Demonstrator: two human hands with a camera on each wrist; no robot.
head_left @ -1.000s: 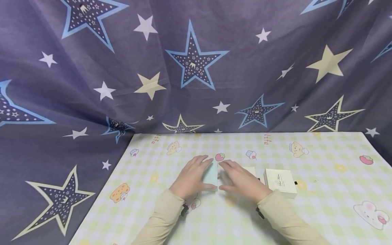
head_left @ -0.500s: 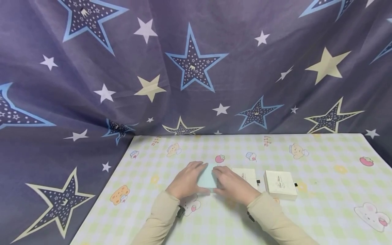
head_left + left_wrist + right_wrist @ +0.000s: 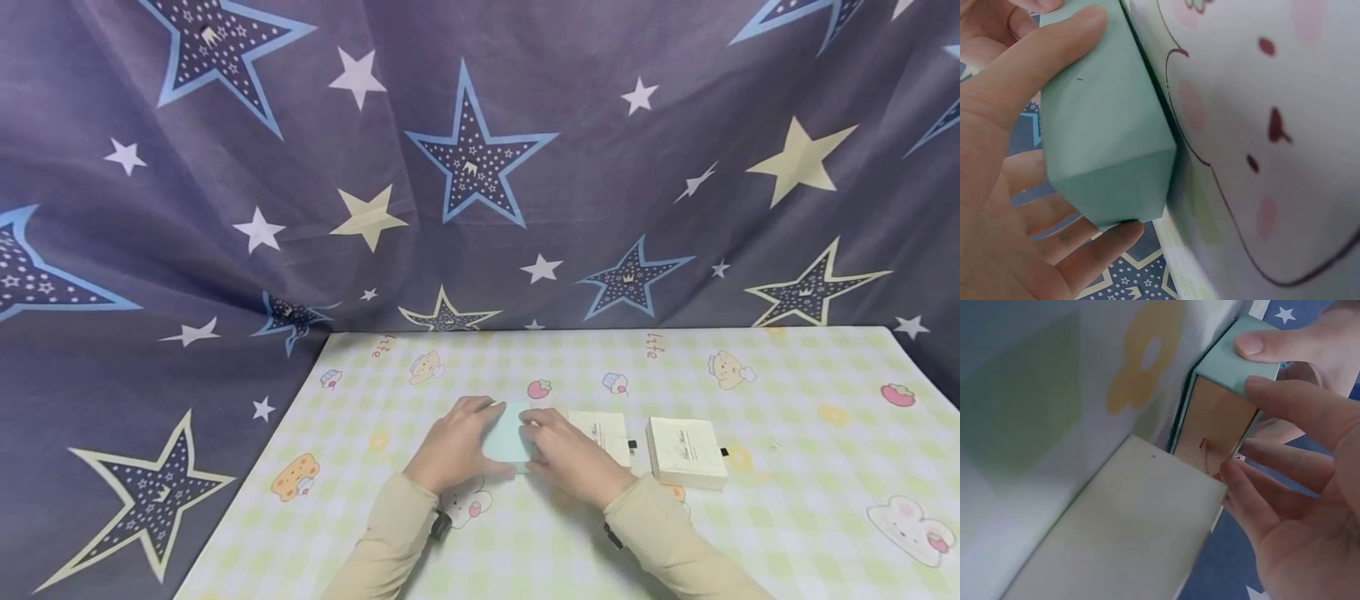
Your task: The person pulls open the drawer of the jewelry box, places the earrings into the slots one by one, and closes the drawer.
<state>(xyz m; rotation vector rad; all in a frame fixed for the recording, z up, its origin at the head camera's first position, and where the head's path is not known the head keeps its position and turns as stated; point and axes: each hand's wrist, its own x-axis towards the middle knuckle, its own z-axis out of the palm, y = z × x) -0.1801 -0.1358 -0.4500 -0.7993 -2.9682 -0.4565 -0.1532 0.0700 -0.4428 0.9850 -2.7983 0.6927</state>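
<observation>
A mint-green box [image 3: 507,440] lies on the tablecloth between my two hands. My left hand [image 3: 453,448] grips its left end, with the thumb [image 3: 1079,37] along the near side and fingers round the far side. My right hand [image 3: 576,460] holds its right end, the thumb [image 3: 1266,387] at the near edge and fingertips at the opposite edge. The right wrist view shows a brown inner face [image 3: 1213,419] at that end, with a thin loop of thread on it. Just right of the green box is a cream box [image 3: 609,432], partly hidden by my right hand.
A second cream box [image 3: 686,452] with a dark tab stands further right. The table has a green-checked cloth [image 3: 795,542] with cartoon prints. A purple star-patterned curtain [image 3: 570,208] hangs along the back and left.
My right hand has moved left against the green box's end, closing the gap seen earlier. The box has shifted slightly left, and more of the nearer cream box shows. Little changed in the last half second.
</observation>
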